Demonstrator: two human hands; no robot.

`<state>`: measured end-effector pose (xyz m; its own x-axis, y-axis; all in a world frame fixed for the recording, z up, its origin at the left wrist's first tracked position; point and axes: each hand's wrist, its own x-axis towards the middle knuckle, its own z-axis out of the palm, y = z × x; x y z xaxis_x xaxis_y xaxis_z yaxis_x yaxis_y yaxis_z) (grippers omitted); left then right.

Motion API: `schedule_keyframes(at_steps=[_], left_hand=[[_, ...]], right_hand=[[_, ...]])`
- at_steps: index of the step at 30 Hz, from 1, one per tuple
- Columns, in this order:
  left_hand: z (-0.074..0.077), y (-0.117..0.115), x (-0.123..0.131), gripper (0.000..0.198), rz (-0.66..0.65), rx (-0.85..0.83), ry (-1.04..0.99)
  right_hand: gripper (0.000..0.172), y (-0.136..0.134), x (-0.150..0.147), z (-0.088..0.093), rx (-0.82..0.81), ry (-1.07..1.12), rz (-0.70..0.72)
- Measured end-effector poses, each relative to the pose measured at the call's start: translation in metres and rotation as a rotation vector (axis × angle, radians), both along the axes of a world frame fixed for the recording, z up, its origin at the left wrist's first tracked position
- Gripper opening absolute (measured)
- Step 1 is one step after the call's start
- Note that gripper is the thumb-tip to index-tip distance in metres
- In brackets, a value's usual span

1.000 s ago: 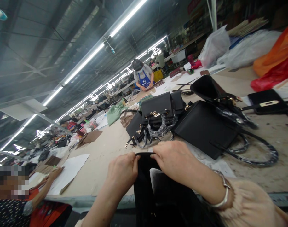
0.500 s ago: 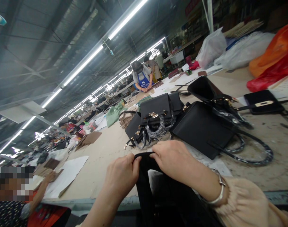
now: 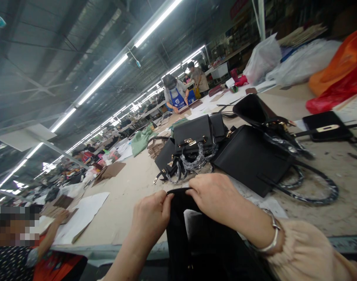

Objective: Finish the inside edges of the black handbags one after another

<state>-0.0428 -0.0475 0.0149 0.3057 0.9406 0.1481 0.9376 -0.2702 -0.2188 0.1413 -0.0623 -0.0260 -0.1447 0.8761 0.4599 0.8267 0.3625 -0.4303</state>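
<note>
A black bag (image 3: 213, 246) hangs at the table's near edge, its dark opening facing me and a pale patch showing inside. My left hand (image 3: 152, 212) is closed, thumb and fingers pinching the left part of its top rim. Close by on the same rim, my right hand (image 3: 210, 197) is closed too, fingertips gripping the edge. Just beyond my hands lie finished-looking black handbags (image 3: 193, 134) with gold clasps and plastic-wrapped handles. A larger black bag (image 3: 251, 156) lies on its side to the right of them.
A black strap piece with a gold plate (image 3: 327, 127) lies at the right. Behind it are plastic bags (image 3: 336, 74). White paper sheets (image 3: 84, 214) lie at left, near a co-worker's arm (image 3: 49, 234). Another person in a blue apron (image 3: 177, 97) stands at the far end.
My hands keep the same grip on the black bag's rim, almost unmoved. At the far end, the person behind the blue-aproned worker has shifted right.
</note>
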Motion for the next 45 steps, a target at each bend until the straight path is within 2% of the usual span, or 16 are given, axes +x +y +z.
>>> schedule_keyframes(at_steps=[3,7,11,22,27,35,45], left_hand=[[-0.001,-0.003,-0.003,0.041,-0.009,-0.058,-0.116],[0.0,-0.009,-0.005,0.04,-0.007,-0.134,-0.157],[0.001,-0.008,-0.007,0.034,0.003,-0.104,-0.141],[-0.002,-0.003,-0.004,0.035,0.041,-0.052,-0.065],[-0.004,-0.006,-0.003,0.035,0.03,-0.047,-0.117],[-0.006,-0.021,-0.009,0.041,0.07,-0.142,-0.164],[-0.007,-0.015,-0.012,0.041,0.117,-0.11,-0.194]], right_hand=[[0.019,0.0,0.001,0.002,-0.028,-0.017,0.005],[0.02,-0.001,0.001,0.005,-0.066,-0.031,0.007],[0.021,-0.002,0.0,0.005,-0.061,-0.022,0.019],[0.02,-0.001,-0.001,0.002,-0.039,-0.005,0.023],[0.02,-0.001,0.0,0.004,-0.06,-0.018,0.027],[0.023,-0.004,0.001,0.006,-0.064,-0.017,0.027],[0.022,-0.009,-0.002,0.008,-0.042,-0.022,0.046]])
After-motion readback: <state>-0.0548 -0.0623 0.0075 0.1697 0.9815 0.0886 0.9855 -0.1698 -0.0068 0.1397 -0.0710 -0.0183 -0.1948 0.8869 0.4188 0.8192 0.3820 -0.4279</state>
